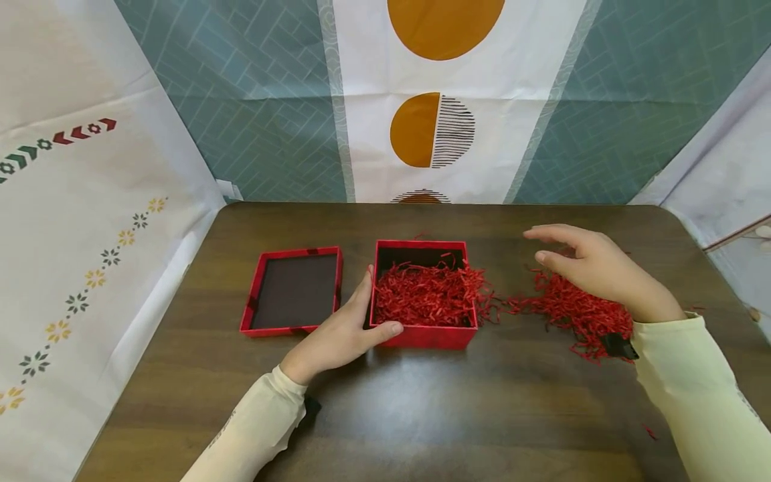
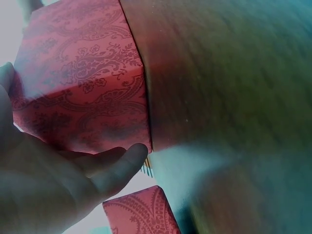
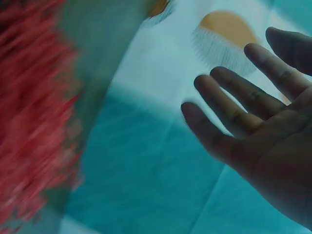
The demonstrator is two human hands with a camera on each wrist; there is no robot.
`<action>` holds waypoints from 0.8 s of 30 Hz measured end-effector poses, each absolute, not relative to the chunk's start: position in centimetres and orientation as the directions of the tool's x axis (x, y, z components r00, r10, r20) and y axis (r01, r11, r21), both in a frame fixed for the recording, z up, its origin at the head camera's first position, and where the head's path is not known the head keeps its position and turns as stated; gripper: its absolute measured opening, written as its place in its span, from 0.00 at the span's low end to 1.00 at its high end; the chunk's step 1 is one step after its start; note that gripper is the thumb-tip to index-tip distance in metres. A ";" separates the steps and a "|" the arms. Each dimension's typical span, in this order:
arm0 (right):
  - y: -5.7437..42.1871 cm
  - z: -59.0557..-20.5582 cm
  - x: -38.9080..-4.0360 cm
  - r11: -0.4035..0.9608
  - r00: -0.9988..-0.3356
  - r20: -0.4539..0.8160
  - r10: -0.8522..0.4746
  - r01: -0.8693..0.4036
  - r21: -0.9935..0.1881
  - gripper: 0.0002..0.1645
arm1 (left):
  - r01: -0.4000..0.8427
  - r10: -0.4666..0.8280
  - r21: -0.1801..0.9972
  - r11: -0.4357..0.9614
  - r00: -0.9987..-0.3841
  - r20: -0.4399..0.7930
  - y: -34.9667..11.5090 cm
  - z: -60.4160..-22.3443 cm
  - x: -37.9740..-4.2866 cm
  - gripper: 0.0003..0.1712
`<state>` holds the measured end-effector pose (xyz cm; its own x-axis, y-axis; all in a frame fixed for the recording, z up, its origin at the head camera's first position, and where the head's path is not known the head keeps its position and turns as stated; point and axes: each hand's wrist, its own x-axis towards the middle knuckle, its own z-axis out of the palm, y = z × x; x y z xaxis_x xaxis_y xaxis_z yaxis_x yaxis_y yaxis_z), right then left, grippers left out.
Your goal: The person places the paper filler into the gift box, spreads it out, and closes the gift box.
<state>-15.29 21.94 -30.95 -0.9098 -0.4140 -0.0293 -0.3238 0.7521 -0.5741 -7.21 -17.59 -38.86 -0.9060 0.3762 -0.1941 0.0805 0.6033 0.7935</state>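
A red gift box [image 1: 424, 335] stands on the table, heaped with red shredded paper [image 1: 424, 294]; some strands spill over its right wall. My left hand [image 1: 337, 335] holds the box at its near left corner, thumb on the front wall and fingers along the left side. Seen from the left wrist, the patterned box [image 2: 83, 83] lies between thumb and fingers. My right hand [image 1: 593, 264] is raised above a loose pile of shredded paper [image 1: 578, 311], holding nothing. In the right wrist view its fingers [image 3: 234, 114] are spread, and the pile is blurred.
Left of the box lies a red lid [image 1: 295, 291], its dark inside facing up. Strands of paper link the box to the pile, and a stray scrap [image 1: 650, 432] lies near the right sleeve. Patterned cloth [image 1: 277, 120] hangs behind the brown table [image 1: 458, 408].
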 end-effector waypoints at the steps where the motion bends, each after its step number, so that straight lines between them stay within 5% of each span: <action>1: 23.0 -31.4 -15.2 0.762 -0.913 -0.046 -0.405 -0.309 -0.569 0.30 | 0.081 0.376 0.794 0.602 -0.906 -0.193 -17.6 -38.9 -7.2 0.62; 9: 30.8 -35.2 -14.1 0.875 -0.957 -0.165 -0.240 -0.139 -0.464 0.52 | 0.067 0.367 0.794 0.604 -0.908 -0.203 -17.5 -38.9 -7.1 0.63; 15: 35.2 -37.8 -13.2 0.881 -0.967 -0.215 -0.134 -0.016 -0.473 0.53 | 0.060 0.367 0.797 0.601 -0.906 -0.209 -17.6 -38.9 -7.0 0.62; 24: 35.2 -40.0 -13.0 0.830 -0.921 -0.330 -0.206 0.015 -0.558 0.54 | 0.077 0.377 0.795 0.601 -0.905 -0.197 -17.5 -38.9 -7.1 0.63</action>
<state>-13.01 35.16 -39.98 -0.9211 -0.2058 -0.3304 0.0145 0.8300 -0.5576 -7.09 -17.49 -38.94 -0.9050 0.3768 -0.1973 0.0770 0.6014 0.7952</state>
